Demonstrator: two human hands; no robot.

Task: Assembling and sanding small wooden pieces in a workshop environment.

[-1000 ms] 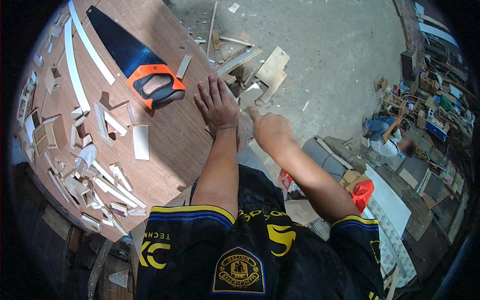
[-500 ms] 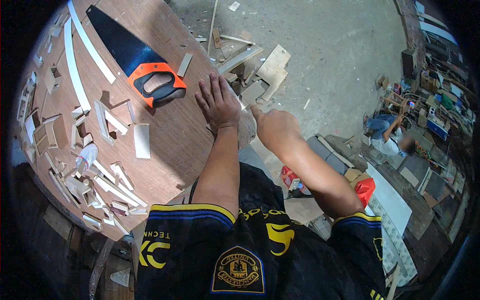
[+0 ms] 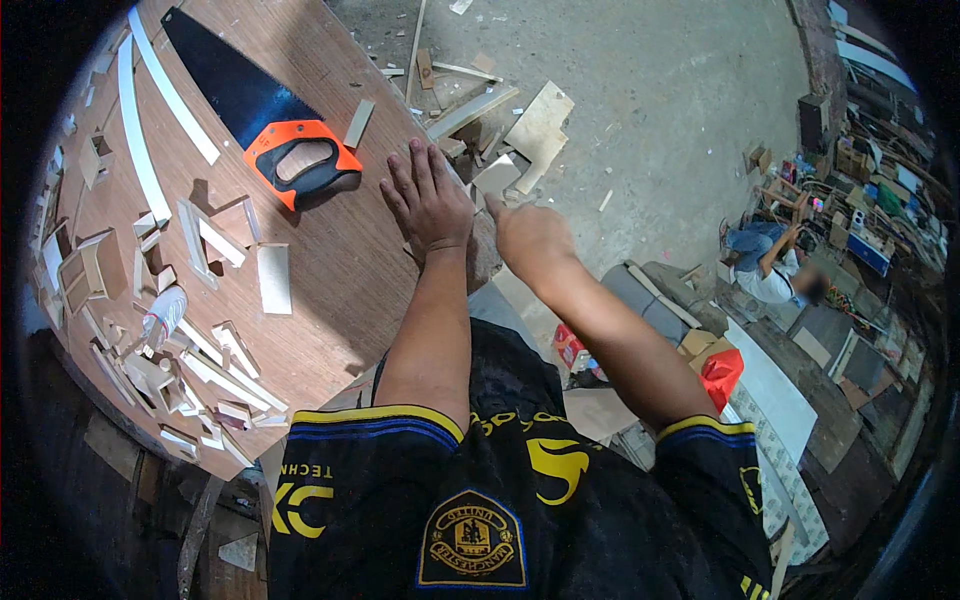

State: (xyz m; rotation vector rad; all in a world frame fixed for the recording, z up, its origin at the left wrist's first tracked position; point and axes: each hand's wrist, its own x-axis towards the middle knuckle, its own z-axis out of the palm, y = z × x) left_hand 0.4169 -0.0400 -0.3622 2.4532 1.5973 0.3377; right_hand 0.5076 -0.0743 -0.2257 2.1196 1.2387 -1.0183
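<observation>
My left hand (image 3: 432, 200) lies flat near the right edge of the wooden tabletop (image 3: 330, 240), fingers stretched out. A small piece of wood seems to peek out by its wrist, mostly covered. Just off that edge is my right hand (image 3: 535, 238), its fingers curled and the index finger pointing at the edge; what it holds, if anything, is hidden beneath it. A handsaw (image 3: 303, 162) with an orange and black handle rests on the table left of my left hand. Between them lies a short wood strip (image 3: 359, 123).
Several small wooden frames and offcuts (image 3: 225, 375) crowd the table's left side, near two long white strips (image 3: 145, 135). Wood scraps (image 3: 540, 135) litter the concrete floor beyond the edge. A person (image 3: 775, 270) sits far right among tools. A red bag (image 3: 720, 378) lies beside my right arm.
The view has shifted slightly, so the table and saw appear a little further left. My right hand has edged slightly nearer to me along the table's edge; my left hand keeps its place.
</observation>
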